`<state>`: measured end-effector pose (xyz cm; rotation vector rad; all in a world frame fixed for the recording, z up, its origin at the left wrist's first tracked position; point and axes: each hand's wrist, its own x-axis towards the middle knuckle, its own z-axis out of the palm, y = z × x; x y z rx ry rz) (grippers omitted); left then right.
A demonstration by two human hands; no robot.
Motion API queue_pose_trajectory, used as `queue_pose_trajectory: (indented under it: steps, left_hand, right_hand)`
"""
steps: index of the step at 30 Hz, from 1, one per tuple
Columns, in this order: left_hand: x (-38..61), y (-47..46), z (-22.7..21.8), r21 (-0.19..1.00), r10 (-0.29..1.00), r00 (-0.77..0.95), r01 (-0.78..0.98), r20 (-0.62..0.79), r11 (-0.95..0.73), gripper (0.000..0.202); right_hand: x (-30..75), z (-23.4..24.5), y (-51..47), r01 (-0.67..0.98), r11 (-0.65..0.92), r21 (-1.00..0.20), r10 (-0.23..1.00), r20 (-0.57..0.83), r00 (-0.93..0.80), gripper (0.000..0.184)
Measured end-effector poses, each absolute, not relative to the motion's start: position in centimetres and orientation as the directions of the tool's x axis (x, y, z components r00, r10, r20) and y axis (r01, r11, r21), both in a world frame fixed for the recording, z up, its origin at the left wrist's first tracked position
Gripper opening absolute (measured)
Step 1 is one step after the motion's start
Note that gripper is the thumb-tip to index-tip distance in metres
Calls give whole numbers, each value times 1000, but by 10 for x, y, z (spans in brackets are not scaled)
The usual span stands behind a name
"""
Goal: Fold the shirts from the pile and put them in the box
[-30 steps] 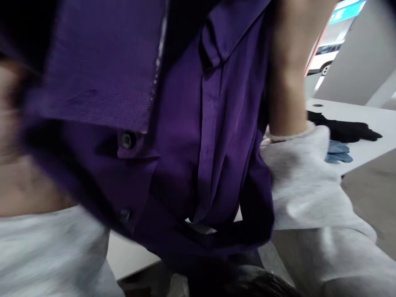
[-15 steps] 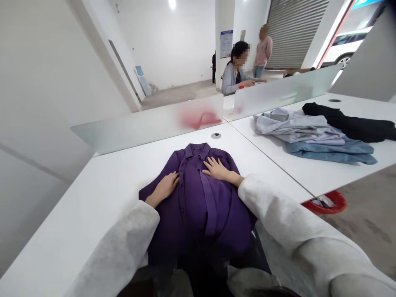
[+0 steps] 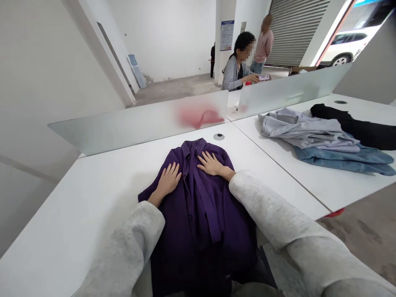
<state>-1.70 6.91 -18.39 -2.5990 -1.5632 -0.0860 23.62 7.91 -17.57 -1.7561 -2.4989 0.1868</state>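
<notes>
A purple button-up shirt (image 3: pixel 204 214) lies front side up on the white table, its collar at the far end and its lower part hanging toward my lap. The front placket is unbuttoned at least in part and falls in loose folds. On the shirt's left chest area my left hand (image 3: pixel 169 179) rests flat, fingers spread. Opposite it, just below the collar, my right hand (image 3: pixel 210 164) also lies flat with its fingers apart. Neither hand grips the cloth. The shirt's lower hem is dark and hard to make out.
Folded grey shirts (image 3: pixel 309 128), blue jeans (image 3: pixel 343 159) and a black garment (image 3: pixel 349 121) lie on the right-hand table (image 3: pixel 297 165). A frosted divider (image 3: pixel 139 123) runs along the back edge. Beyond it a seated person (image 3: pixel 233 72) holds a small item; another person stands behind.
My left hand has moved up and flattened with fingers spread. The bulge in the shirt's middle has gone down into folds. My view has shifted slightly.
</notes>
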Motion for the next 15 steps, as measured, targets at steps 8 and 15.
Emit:
queue_pose_trajectory:
  steps: [8, 15]
  left_hand:
    - [-34, 127, -186, -54, 876, 470, 883, 109, -466, 56]
    - [-46, 167, -188, -48, 884, 448, 894, 135, -446, 55]
  right_hand:
    - [235, -174, 120, 924, 353, -144, 933, -18, -359, 67]
    - [235, -177, 153, 926, 351, -139, 935, 2, -354, 66]
